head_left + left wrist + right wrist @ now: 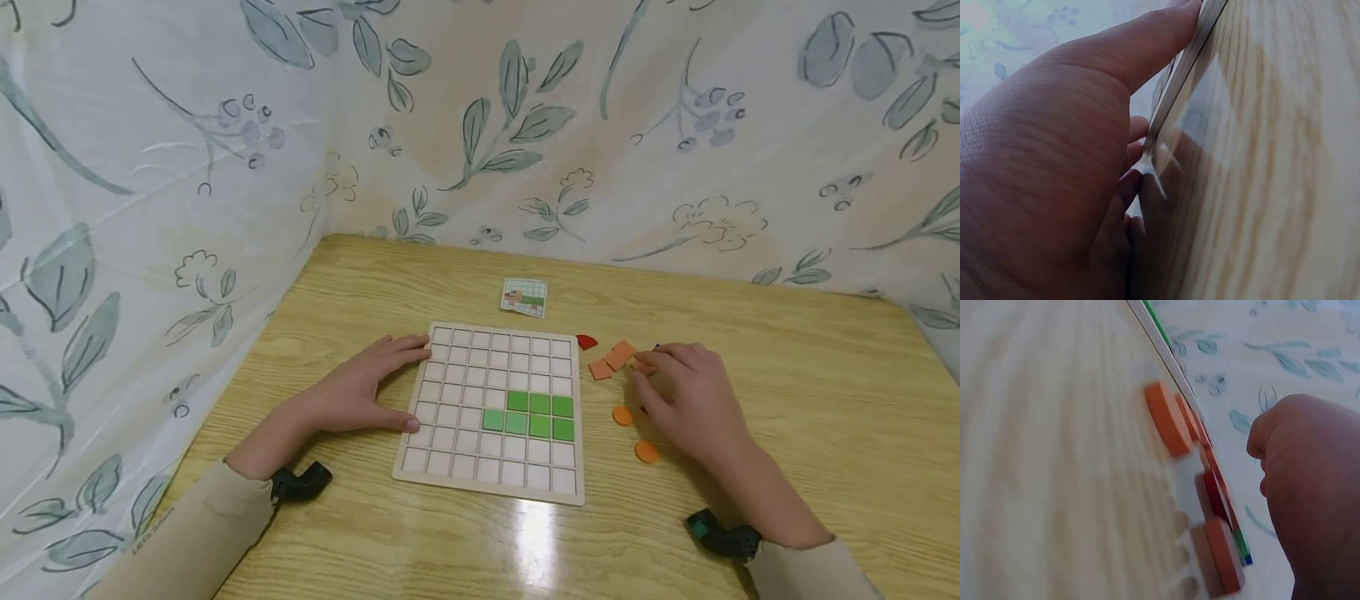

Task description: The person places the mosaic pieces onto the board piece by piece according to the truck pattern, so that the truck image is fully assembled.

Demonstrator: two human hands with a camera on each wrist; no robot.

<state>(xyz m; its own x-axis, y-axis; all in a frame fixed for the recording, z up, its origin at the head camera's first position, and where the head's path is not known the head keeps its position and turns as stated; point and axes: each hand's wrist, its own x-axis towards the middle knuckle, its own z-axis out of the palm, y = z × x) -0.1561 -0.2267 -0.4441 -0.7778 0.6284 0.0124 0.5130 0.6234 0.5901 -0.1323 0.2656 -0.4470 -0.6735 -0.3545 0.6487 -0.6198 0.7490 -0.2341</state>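
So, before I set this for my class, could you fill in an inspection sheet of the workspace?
Surface: glossy wood-grain table.
Job's things: gridded board with seven green squares; picture card beyond it; orange tiles, orange discs and a red piece to its right.
Clutter: nothing seen.
Hands: left hand touches the board's left edge; right hand is at the loose pieces, grip unclear.
Cables: nothing seen.
Surroundings: leaf-patterned sheet behind and left of the table.

Green tiles on flat grid board

The table bears 1 board, 1 card, loose pieces.
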